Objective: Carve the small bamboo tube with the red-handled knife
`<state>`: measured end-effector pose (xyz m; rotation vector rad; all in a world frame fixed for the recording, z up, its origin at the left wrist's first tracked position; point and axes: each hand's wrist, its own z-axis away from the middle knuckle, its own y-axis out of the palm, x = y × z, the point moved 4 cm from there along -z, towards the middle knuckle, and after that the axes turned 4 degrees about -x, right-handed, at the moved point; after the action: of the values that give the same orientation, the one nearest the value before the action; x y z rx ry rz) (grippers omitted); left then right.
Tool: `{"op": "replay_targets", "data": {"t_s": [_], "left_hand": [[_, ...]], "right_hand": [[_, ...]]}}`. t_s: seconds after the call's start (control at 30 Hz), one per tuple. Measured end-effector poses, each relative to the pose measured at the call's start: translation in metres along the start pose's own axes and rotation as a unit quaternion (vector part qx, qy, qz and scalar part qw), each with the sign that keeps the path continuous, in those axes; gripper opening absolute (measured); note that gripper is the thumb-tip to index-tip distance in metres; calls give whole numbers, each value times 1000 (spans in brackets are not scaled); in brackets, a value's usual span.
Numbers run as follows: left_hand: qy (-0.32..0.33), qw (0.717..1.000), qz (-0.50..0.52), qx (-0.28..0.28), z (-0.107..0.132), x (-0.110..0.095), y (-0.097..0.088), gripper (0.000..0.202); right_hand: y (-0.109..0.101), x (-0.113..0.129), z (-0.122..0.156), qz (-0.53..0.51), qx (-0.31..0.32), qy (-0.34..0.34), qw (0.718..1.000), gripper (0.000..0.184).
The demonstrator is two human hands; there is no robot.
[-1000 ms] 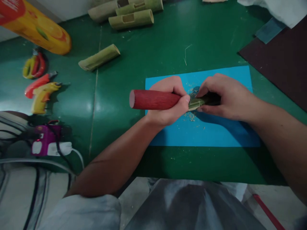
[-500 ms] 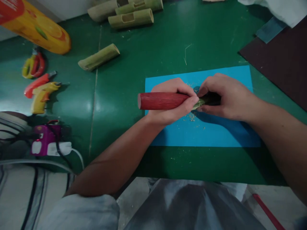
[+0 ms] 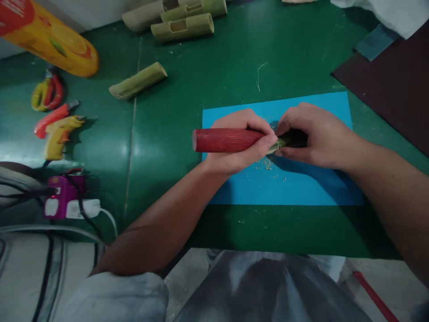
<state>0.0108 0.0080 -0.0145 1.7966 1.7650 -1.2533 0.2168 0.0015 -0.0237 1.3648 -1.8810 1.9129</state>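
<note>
My left hand (image 3: pixel 243 154) is closed round a thick red wooden handle (image 3: pixel 223 140), which lies level and points left with a flat end. Whatever the handle leads to is hidden by the fingers. My right hand (image 3: pixel 318 129) pinches a short green bamboo piece (image 3: pixel 283 142), whose dark side lies in the shade of the palm. The fingertips of both hands come together at the bamboo's left end. Beneath them lies a blue sheet (image 3: pixel 321 192) with pale shavings (image 3: pixel 267 164) scattered on it.
Cut bamboo tubes (image 3: pixel 184 27) stand at the back, and one angled piece (image 3: pixel 139 81) lies nearer. Left are red-and-yellow scissors (image 3: pixel 48 94), a yellow glue gun (image 3: pixel 60 136), an orange cutter (image 3: pixel 50 120), a purple power adapter (image 3: pixel 63 194) with cables and an orange bottle (image 3: pixel 67 47). Dark board (image 3: pixel 392 85) lies right.
Both hands keep the same grip and place. The whole view has shifted by only a few pixels.
</note>
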Motion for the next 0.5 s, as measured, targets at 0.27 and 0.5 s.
{"op": "replay_targets", "data": {"t_s": [0.27,0.5], "left_hand": [[-6,1000,-2,-21,-2,-1,2,32],[4,994,-63,-88,7,5,-2,48]], "right_hand": [[0,3,0,0,-3,1,1000,24],[1,2,-1,-6,2,-9,1000,21]]}}
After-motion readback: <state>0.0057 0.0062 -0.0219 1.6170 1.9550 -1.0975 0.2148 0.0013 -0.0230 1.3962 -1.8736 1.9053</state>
